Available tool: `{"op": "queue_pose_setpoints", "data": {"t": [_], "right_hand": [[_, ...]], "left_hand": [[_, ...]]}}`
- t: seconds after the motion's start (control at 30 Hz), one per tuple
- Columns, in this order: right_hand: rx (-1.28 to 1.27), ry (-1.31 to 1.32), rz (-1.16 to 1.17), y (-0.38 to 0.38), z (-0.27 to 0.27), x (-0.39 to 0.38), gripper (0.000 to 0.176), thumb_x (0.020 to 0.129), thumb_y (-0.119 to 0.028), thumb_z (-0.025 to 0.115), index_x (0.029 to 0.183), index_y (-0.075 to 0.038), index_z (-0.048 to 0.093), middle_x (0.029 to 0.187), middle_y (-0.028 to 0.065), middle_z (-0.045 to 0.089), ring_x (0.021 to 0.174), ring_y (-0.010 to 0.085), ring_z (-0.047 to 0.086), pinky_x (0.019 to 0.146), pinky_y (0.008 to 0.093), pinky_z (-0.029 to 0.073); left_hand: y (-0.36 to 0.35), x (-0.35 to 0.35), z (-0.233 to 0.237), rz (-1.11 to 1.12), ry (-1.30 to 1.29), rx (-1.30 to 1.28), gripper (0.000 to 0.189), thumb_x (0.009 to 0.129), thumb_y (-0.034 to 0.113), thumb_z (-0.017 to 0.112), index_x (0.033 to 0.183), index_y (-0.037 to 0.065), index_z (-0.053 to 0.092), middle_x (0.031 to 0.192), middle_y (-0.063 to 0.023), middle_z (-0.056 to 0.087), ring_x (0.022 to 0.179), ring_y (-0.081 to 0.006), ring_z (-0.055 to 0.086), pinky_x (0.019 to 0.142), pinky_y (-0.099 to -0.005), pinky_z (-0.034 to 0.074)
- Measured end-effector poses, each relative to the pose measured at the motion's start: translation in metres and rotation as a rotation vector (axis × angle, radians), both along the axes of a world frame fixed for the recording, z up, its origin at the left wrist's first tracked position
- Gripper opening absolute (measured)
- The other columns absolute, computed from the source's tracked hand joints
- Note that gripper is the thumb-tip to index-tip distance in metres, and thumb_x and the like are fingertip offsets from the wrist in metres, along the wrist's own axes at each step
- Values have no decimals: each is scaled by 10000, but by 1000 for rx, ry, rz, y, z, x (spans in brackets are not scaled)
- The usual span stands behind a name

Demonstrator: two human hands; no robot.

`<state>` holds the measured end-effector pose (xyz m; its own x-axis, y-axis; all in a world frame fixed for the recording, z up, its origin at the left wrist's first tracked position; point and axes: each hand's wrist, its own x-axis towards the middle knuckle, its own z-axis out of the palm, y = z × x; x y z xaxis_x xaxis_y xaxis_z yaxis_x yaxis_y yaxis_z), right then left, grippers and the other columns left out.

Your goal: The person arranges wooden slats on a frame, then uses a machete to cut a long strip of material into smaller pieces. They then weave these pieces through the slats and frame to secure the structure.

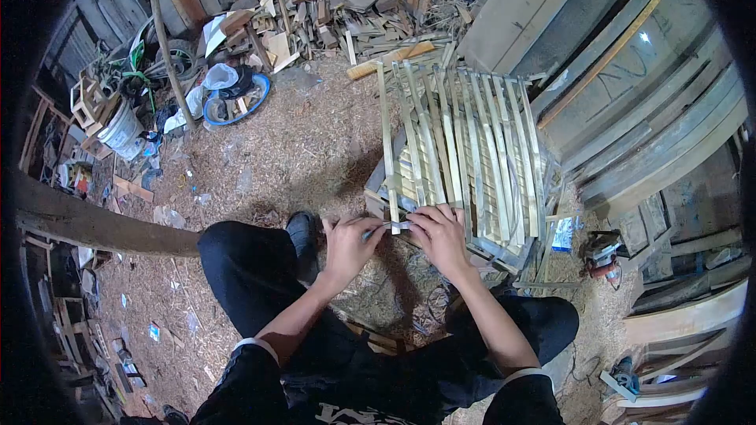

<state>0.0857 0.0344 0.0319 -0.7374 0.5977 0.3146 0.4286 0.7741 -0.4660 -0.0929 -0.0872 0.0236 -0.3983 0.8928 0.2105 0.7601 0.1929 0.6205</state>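
Strips of pale split wood lie fanned side by side on low boards, running from the hands out toward 12 o'clock, with the far ends loose. Left hand is curled, pinching a short cross strip at the near ends. Right hand lies over those ends with its fingertips at the same piece, and I can't tell if it's gripping or just pressing. Risk as I see it: the fan is only held at the near edge, so a sideways tug could splay the long ones or pop the cross strip out. Those thin split edges also look like splinter material for bare fingers. Room-wise, the sawdust floor is open from 9 to 11 o'clock, a scrap pile sits at 12, planks crowd 1 to 3, a power tool is near the right knee at 4, and a shoe is just beside the left hand.
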Motion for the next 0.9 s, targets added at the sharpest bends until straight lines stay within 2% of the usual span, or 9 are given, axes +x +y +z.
{"op": "queue_pose_setpoints", "data": {"t": [0.13, 0.37, 0.53, 0.6, 0.63, 0.7, 0.73, 0.8, 0.9], "right_hand": [[75, -25, 15, 3, -3, -5, 168, 855, -149, 736, 1015, -113, 769, 1047, 16, 671, 1016, 204, 571, 904, 384, 359], [189, -65, 3, 4, -1, -14, 89, 813, -118, 727, 891, -96, 764, 1022, 26, 657, 984, 204, 563, 882, 396, 369], [191, -45, 9, 4, -6, -17, 94, 815, -103, 714, 895, -91, 761, 982, 31, 679, 962, 203, 576, 889, 394, 376], [186, -50, 12, 5, -5, -17, 98, 816, -98, 710, 900, -90, 759, 973, 33, 686, 957, 204, 581, 894, 396, 378], [171, -70, 22, 5, -4, -17, 103, 820, -96, 709, 912, -92, 755, 973, 32, 691, 958, 204, 583, 898, 399, 379], [157, -90, 32, 5, -5, -17, 110, 824, -95, 707, 924, -93, 750, 973, 30, 696, 959, 204, 585, 903, 402, 380], [155, -78, 28, 4, -8, -18, 113, 828, -94, 707, 935, -94, 745, 961, 28, 700, 959, 201, 587, 907, 402, 380], [155, -67, 24, 4, -10, -18, 117, 833, -93, 707, 945, -94, 741, 949, 26, 704, 958, 199, 589, 911, 402, 380], [130, -48, 20, 4, -11, -17, 119, 836, -91, 711, 953, -95, 737, 927, 23, 712, 949, 191, 595, 906, 392, 379]], "left_hand": [[1, 4, 6, -17, 63, -25, 149, 820, 261, 784, 912, 144, 785, 843, -32, 734, 803, -244, 621, 923, -407, 321], [-5, 13, -14, 0, -48, -33, 122, 818, 232, 771, 902, 144, 781, 839, -46, 725, 908, -238, 611, 964, -429, 316], [-5, 18, -22, 62, -72, -30, 128, 819, 222, 763, 910, 134, 779, 861, -48, 740, 919, -253, 614, 972, -445, 296], [-2, 18, -21, 114, -267, -240, 123, 831, 213, 762, 906, 116, 776, 897, -61, 749, 904, -217, 661, 958, -417, 378], [-2, 18, -24, 115, -267, -239, 123, 831, 213, 762, 906, 116, 776, 897, -61, 749, 904, -217, 661, 958, -417, 378], [-1, 16, -40, 125, -645, -228, 145, 859, 165, 731, 959, 65, 765, 891, -73, 763, 793, -172, 699, 819, -345, 516], [0, 16, -61, 126, -646, -227, 145, 859, 165, 731, 959, 65, 765, 891, -73, 763, 793, -172, 699, 819, -345, 516], [4, 18, -90, 50, -922, 89, 149, 863, 79, 720, 980, -12, 739, 924, -103, 765, 757, -111, 694, 682, -261, 536], [6, 19, -88, 103, -1078, 31, 153, 850, 14, 714, 984, -58, 719, 926, -76, 756, 831, -101, 687, 773, -253, 540]]}}
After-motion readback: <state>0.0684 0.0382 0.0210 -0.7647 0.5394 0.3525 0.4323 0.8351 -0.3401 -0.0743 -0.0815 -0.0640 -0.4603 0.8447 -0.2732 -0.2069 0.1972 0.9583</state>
